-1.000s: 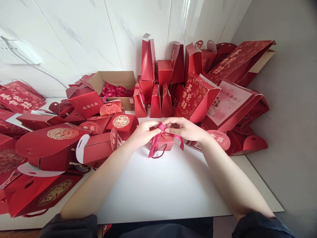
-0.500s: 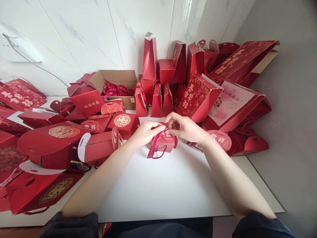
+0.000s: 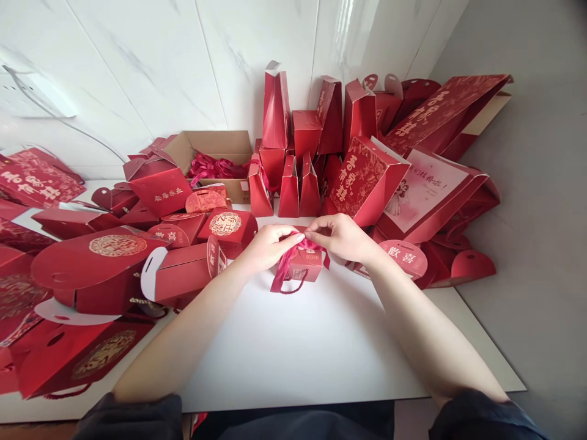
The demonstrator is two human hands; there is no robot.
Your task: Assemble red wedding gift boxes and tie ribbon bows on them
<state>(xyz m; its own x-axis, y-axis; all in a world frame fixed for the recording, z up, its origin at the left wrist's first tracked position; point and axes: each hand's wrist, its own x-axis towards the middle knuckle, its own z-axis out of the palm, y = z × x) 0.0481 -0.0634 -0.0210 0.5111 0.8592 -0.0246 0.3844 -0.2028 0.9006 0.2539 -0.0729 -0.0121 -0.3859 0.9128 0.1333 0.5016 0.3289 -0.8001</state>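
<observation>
A small red gift box (image 3: 308,269) with a twisted cord handle (image 3: 296,287) stands on the white table in front of me. Dark pink ribbon (image 3: 282,274) lies over its top, one end hanging down the left side and another at the right. My left hand (image 3: 274,245) is closed, thumb and fingers pinching the ribbon above the box. From the right, my right hand (image 3: 337,237) pinches the same ribbon, its fingertips close to those of my left. The exact ribbon folds between the fingertips are partly hidden.
Folded red boxes (image 3: 101,256) crowd the left side. A cardboard box (image 3: 215,143) behind them holds more ribbon (image 3: 215,168). Tall red boxes (image 3: 275,110) and large red gift bags (image 3: 367,180) stand along the back and right. White table surface (image 3: 298,348) lies nearest me.
My right hand's fingers have closed in on the ribbon and come nearer my left fingertips. A ribbon end now shows at the box's right side. The box stays in place.
</observation>
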